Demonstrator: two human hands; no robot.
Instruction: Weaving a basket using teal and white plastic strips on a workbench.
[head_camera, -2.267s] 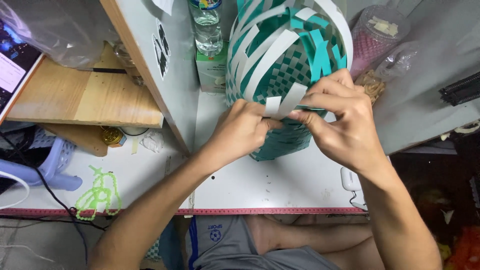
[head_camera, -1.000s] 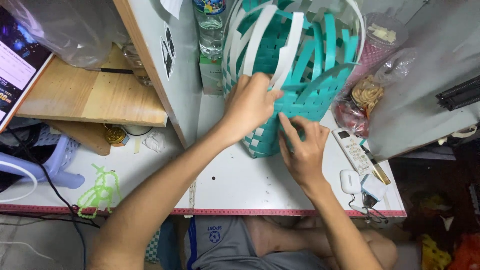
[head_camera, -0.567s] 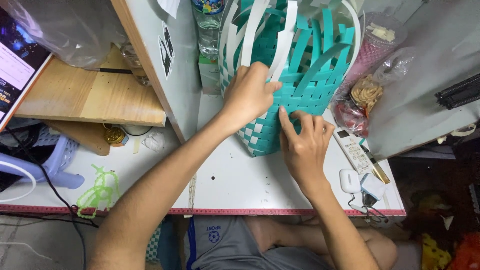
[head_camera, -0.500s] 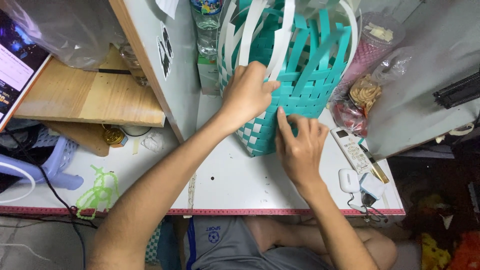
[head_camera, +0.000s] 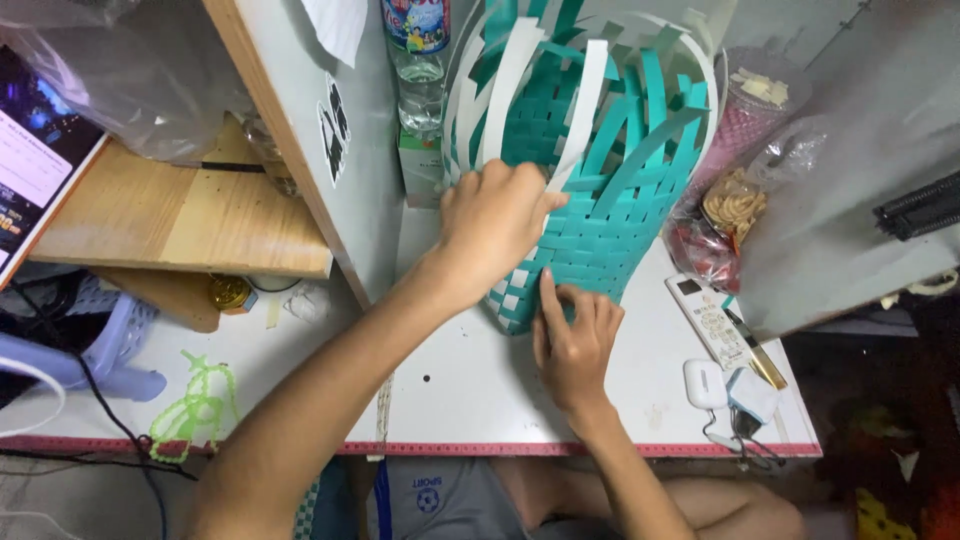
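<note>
Half a second on and little has shifted: the basket (head_camera: 590, 190) sits in the same spot on the white table (head_camera: 470, 385), leaning against the clutter behind it, and both hands have stayed on its near side. The right hand (head_camera: 575, 340) has crept slightly lower on the weave, fingers still spread. Two seconds back, both hands were pinching a strip up at the basket's front; now they are split, one high, one low.

The left hand (head_camera: 495, 225) reaches across from the left, forearm stretched long over the table, fingers curled and closed around a white strip (head_camera: 570, 140) where it meets the woven teal wall. The right hand comes up from below, palm down, fingers flat and open, pressing against the basket's lower edge, gripping nothing. A remote control (head_camera: 708, 322) lies just right of the basket, a water bottle (head_camera: 420, 60) stands behind it.
</note>
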